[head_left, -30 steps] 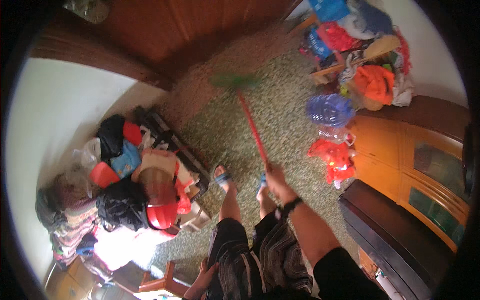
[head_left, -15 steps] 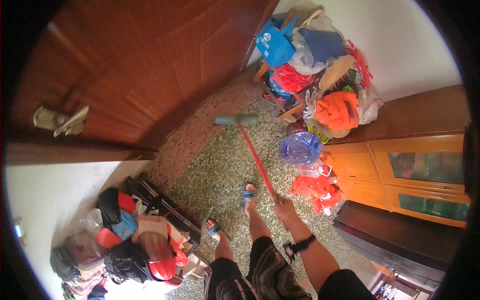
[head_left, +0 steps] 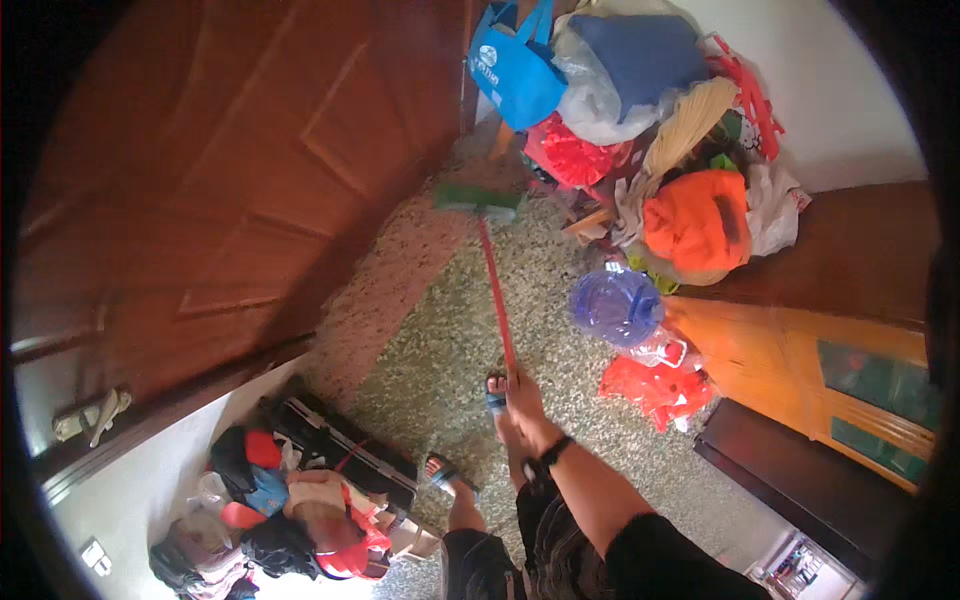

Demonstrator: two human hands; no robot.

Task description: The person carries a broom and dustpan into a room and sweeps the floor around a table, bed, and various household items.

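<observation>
1. Broom [head_left: 496, 290] with a red handle reaches forward from the right hand [head_left: 527, 410], its wide green head [head_left: 472, 198] ahead and a little to the left of that hand, over the speckled floor [head_left: 440, 320].
2. I see the right hand closed around the near part of the handle, the fingers wrapped about it; a black band [head_left: 558, 450] circles the wrist just behind.
3. I cannot tell how the left hand stands, as it lies outside my view.
4. Close by the right hand, on its left, I make out one sandalled foot [head_left: 495, 390]; the other foot [head_left: 440, 470] is farther left and nearer the body.
5. To the right of the hand and a little ahead, a translucent blue jug [head_left: 612, 308], a clear bottle [head_left: 655, 350] and a red plastic bag [head_left: 650, 390] sit close together beside an orange-brown cabinet [head_left: 750, 340].
6. Farther ahead on the right, I view a heap with a blue bag [head_left: 515, 75] and an orange bundle [head_left: 697, 225].
7. Ahead and left of the hand stands a brown door [head_left: 220, 170]; nearer, to its left, lies a long black case [head_left: 340, 450].
</observation>
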